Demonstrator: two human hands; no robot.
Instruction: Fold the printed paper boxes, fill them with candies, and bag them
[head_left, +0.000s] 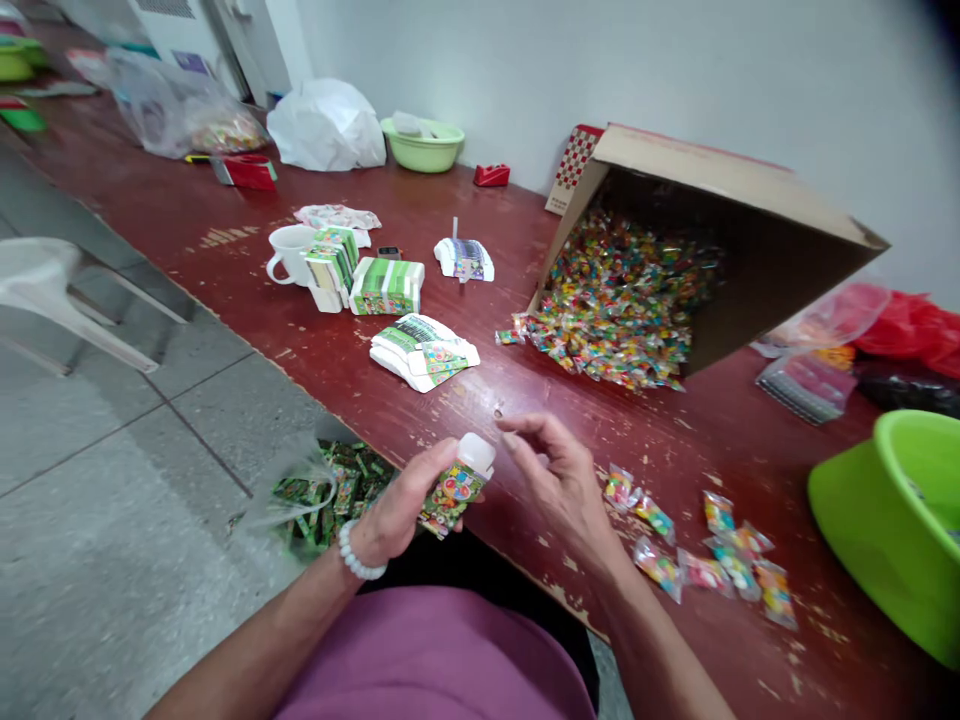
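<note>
My left hand [411, 496], a pale bead bracelet at its wrist, is closed around a small green printed carton [454, 490]. The white end flap of the carton stands up. Just to the right, over the table edge, my right hand [551, 465] has thumb and index fingertip drawn together in a pinch. Whether anything is between them is too small to make out. Several wrapped candies [705, 572] lie loose on the table beside my right forearm. Ahead of my hands is a stack of flattened cartons [409, 350].
A large cardboard box [739, 165] lies on its side, spilling wrapped candies [622, 310]. A green basin [847, 500] stands at right. Bundled green cartons [386, 287] and a white mug [289, 253] are further back. Below the table edge, a plastic bag [307, 510] holds green packs.
</note>
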